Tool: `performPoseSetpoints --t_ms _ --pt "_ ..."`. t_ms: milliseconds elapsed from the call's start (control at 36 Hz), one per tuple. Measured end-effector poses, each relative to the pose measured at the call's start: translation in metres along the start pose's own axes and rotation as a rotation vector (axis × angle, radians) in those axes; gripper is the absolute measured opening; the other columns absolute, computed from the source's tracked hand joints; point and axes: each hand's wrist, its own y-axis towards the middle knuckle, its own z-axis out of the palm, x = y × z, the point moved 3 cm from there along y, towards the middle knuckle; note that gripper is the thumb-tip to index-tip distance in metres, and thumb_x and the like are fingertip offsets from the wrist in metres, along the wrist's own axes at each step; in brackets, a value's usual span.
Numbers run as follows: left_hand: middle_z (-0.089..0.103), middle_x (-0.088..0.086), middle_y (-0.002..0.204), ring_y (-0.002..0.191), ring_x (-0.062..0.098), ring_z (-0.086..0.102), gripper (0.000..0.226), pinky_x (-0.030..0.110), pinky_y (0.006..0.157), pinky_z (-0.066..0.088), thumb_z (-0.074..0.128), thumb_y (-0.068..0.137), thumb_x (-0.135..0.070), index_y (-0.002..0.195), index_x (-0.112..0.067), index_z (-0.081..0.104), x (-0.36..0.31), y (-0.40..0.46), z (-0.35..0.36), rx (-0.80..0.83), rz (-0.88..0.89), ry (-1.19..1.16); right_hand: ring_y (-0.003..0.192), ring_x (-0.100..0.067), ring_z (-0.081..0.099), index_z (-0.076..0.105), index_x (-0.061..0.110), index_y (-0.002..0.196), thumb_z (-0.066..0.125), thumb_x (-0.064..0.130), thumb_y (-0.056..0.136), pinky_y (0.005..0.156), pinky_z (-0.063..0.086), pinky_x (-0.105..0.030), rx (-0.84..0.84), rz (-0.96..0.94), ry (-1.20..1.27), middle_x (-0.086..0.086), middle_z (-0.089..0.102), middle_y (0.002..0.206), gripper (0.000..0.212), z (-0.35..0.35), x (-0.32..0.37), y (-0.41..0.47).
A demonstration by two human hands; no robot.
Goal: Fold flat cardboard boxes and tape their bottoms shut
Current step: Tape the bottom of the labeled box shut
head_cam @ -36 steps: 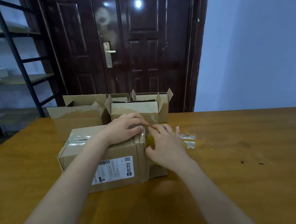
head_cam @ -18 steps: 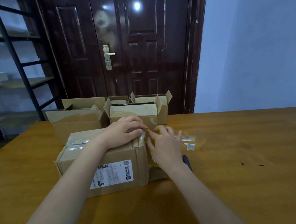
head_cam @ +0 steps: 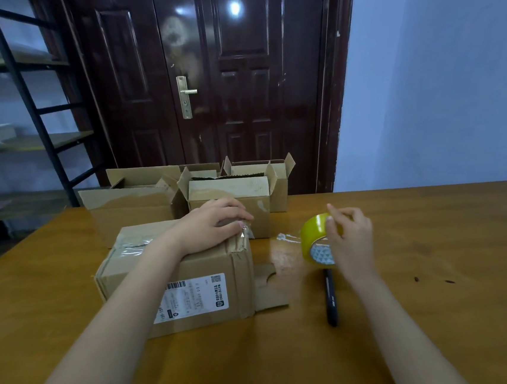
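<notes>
Glossy wooden table (head_cam: 439,267) before a dark panelled door (head_cam: 203,72), pale blue wall (head_cam: 436,81).

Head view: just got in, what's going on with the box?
A person is taping a box on the table. The left hand presses flat on the box top at the tape's end; the right hand holds the yellow tape roll off to the right. A pen lies below it. Open boxes stand behind.
</notes>
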Motion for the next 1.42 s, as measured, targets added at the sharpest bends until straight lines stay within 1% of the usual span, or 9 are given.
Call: performPoseSetpoints --t_ms 139,306,667,861,1000,1056,1194,1306,1417 --pt "0.045 -0.022 0.126 0.122 0.002 0.038 0.027 0.033 0.109 0.03 0.045 0.097 -0.035 0.119 -0.041 0.059 0.0 0.002 0.0 0.006 -0.004 0.002 0.118 -0.028 0.037 0.055 0.012 0.131 0.047 0.022 0.097 0.101 0.035 -0.05 -0.147 0.057 -0.041 -0.012 0.05 0.119 0.037 -0.029 -0.026 0.009" --pt "0.045 -0.022 0.126 0.123 0.001 0.038 0.026 0.031 0.109 0.029 0.045 0.097 -0.035 0.119 -0.042 0.058 0.0 0.002 0.0 0.01 -0.003 -0.002 0.122 -0.028 0.03 0.053 0.012 0.128 0.039 0.027 0.098 0.101 0.036 -0.051 -0.106 0.079 -0.056 -0.011 0.041 0.126 0.036 -0.029 -0.054 -0.004" --pt "0.049 -0.02 0.125 0.122 0.004 0.041 0.026 0.038 0.109 0.032 0.047 0.096 -0.036 0.118 -0.04 0.06 0.001 0.002 -0.001 0.001 0.016 -0.02 0.117 -0.017 0.026 0.049 0.011 0.108 0.051 0.006 0.09 0.085 0.025 -0.024 -0.013 0.087 -0.016 0.001 0.033 0.111 0.019 -0.033 -0.051 -0.03" --pt "0.054 -0.022 0.119 0.118 0.008 0.039 0.043 0.033 0.1 0.026 0.041 0.077 -0.065 0.109 -0.043 0.06 -0.008 -0.003 -0.009 -0.185 0.115 0.127 0.107 -0.008 0.022 0.047 0.014 0.103 0.056 0.001 0.086 0.082 0.022 -0.013 0.133 0.031 -0.081 0.002 0.032 0.108 0.023 -0.018 -0.056 -0.041" --pt "0.061 -0.012 0.104 0.11 0.012 0.045 0.009 0.034 0.101 0.035 0.059 0.09 -0.034 0.093 -0.033 0.068 -0.009 -0.002 -0.005 -0.076 0.198 0.01 0.112 -0.017 0.03 0.053 0.013 0.109 0.059 0.005 0.082 0.102 0.034 -0.035 0.219 0.077 -0.163 0.001 0.036 0.108 0.03 -0.012 -0.062 -0.043" --pt "0.058 -0.014 0.106 0.111 0.011 0.041 0.014 0.03 0.101 0.032 0.057 0.093 -0.026 0.092 -0.036 0.066 -0.01 -0.002 -0.004 -0.026 0.185 0.008 0.114 -0.02 0.03 0.054 0.016 0.111 0.059 0.008 0.08 0.107 0.031 -0.044 0.239 0.091 -0.227 0.003 0.037 0.109 0.032 -0.013 -0.062 -0.043" --pt "0.049 -0.023 0.114 0.119 0.008 0.028 0.019 0.03 0.106 0.021 0.044 0.095 -0.041 0.089 -0.047 0.061 -0.016 0.0 -0.004 0.145 0.062 0.034 0.119 -0.024 0.031 0.055 0.018 0.112 0.061 0.017 0.082 0.115 0.008 -0.051 0.155 0.067 -0.284 0.0 0.041 0.114 0.031 -0.019 -0.055 -0.042" --pt "0.048 -0.025 0.117 0.119 0.007 0.026 0.026 0.038 0.108 0.024 0.04 0.094 -0.05 0.076 -0.05 0.059 -0.02 0.0 0.002 0.15 0.014 0.085 0.117 -0.022 0.034 0.06 0.015 0.103 0.065 0.015 0.08 0.115 0.003 -0.057 0.014 -0.04 -0.204 0.0 0.043 0.11 0.024 -0.022 -0.038 -0.038" --pt "0.051 -0.031 0.117 0.118 0.005 0.027 0.028 0.04 0.106 0.027 0.043 0.094 -0.05 0.071 -0.048 0.06 -0.023 0.0 0.003 0.108 0.011 0.068 0.102 -0.005 0.03 0.062 0.017 0.094 0.059 0.022 0.078 0.101 0.029 -0.066 -0.077 -0.192 -0.071 0.007 0.043 0.102 0.017 -0.014 -0.009 -0.035"
